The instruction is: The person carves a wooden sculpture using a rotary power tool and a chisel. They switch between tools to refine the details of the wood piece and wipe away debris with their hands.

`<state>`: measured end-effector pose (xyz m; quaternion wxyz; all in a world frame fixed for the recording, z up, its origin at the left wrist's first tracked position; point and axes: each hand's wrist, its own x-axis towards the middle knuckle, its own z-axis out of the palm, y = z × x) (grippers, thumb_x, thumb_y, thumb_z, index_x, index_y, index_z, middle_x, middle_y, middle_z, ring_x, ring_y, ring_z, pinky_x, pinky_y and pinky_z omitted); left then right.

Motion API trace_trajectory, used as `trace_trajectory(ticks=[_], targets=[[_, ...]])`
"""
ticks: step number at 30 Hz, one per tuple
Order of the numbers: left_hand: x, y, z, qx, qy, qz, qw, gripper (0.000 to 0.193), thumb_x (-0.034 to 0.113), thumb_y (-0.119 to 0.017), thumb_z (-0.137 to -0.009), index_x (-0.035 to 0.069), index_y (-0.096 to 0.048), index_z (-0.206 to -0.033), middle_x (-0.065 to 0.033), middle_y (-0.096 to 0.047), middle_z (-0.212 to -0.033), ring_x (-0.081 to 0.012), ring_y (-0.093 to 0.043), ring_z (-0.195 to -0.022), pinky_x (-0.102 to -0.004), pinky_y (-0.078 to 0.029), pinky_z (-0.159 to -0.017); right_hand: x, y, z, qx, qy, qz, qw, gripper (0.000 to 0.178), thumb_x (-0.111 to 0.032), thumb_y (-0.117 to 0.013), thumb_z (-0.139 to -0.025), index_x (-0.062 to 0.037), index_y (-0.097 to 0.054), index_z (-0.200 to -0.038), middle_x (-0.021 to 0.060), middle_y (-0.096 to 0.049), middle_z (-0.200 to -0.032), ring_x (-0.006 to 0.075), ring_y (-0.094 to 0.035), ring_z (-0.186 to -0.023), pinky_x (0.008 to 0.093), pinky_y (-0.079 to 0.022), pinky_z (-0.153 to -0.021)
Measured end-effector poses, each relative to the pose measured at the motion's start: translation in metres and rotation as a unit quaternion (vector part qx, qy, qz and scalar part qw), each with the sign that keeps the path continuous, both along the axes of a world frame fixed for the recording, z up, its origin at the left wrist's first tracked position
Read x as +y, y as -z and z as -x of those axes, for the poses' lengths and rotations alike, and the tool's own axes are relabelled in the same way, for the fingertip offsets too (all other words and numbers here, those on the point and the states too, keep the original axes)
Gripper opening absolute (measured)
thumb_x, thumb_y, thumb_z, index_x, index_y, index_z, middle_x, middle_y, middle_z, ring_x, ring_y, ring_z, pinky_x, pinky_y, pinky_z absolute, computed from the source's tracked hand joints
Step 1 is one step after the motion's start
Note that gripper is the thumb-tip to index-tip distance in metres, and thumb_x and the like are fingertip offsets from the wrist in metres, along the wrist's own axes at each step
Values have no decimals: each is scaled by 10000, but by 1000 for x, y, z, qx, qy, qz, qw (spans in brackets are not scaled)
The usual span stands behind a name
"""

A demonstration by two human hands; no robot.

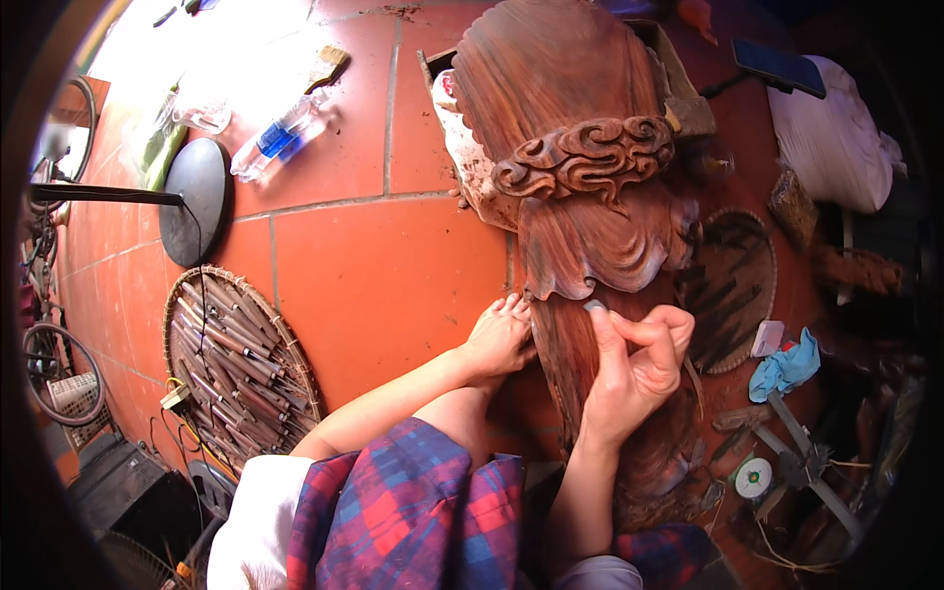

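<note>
My right hand (639,379) is closed in a pinch above a carved brown wooden piece (575,359). A small pale grey thing (594,306) shows at the thumb tip, too small to name. This tip is just below the scalloped edge of the wood's wavy carved part (605,241). My left forearm (383,403) reaches across to my bare foot, beside the wood's left edge. There my left hand (484,352) lies against the foot, and its fingers cannot be made out apart from the toes. Farther off, a scroll-carved band (590,162) crosses the wood below a broad ribbed panel (560,69).
At left stand a round basket of wooden-handled tools (231,369) and a black round base (197,202). Beyond lie a plastic bottle (280,143) and a brush (327,69). At right are a dark basket (733,290), blue cloth (787,366), white spool (753,478) and white sack (831,138).
</note>
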<state>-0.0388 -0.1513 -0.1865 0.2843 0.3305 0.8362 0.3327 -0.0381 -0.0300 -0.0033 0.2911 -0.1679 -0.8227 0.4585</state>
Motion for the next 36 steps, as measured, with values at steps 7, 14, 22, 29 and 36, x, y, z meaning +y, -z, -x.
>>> trace_trajectory(ticks=[7,14,22,29,36], targets=[[-1,10,-3,-32,-23,-34,999,634,324,-646,-775,-61,-481,-1250,-300,-448,-1316,-453,-363,-1291,-509,-291,-1074,-17,1,10,-40,-4,-92,995,179,-11,-781,-655,-78,-620,-693,34,-455,-788,206,-439,-788,335,-371,-708],[-3,2,1,-57,-5,-15,998,637,315,-652,-772,-40,-471,-1269,-285,-437,-1332,-441,-348,-1301,-495,-282,-1081,10,-6,-2,-31,-28,-8,999,197,-3,-807,-634,-51,-624,-690,27,-437,-797,169,-440,-753,290,-372,-677],[-1,11,-2,17,-29,-65,997,480,284,-679,-741,-95,-580,-1019,-288,-519,-1197,-439,-390,-1265,-497,-319,-1057,7,1,15,-38,-20,-56,997,189,11,-794,-618,-52,-628,-684,40,-437,-783,192,-446,-773,314,-379,-700],[-2,8,-3,-16,-41,-64,997,446,271,-660,-749,-42,-592,-1059,-268,-538,-1167,-428,-408,-1239,-503,-333,-1036,18,-5,6,-9,-73,-1,997,218,13,-812,-607,-63,-632,-703,27,-430,-786,169,-437,-765,277,-374,-668],[-2,13,-1,5,-35,-100,994,453,261,-652,-749,0,-589,-1114,-258,-519,-1218,-428,-449,-1182,-505,-339,-1015,5,1,20,-22,-55,-76,995,191,-6,-793,-599,-83,-642,-686,30,-442,-777,198,-441,-778,331,-371,-703]])
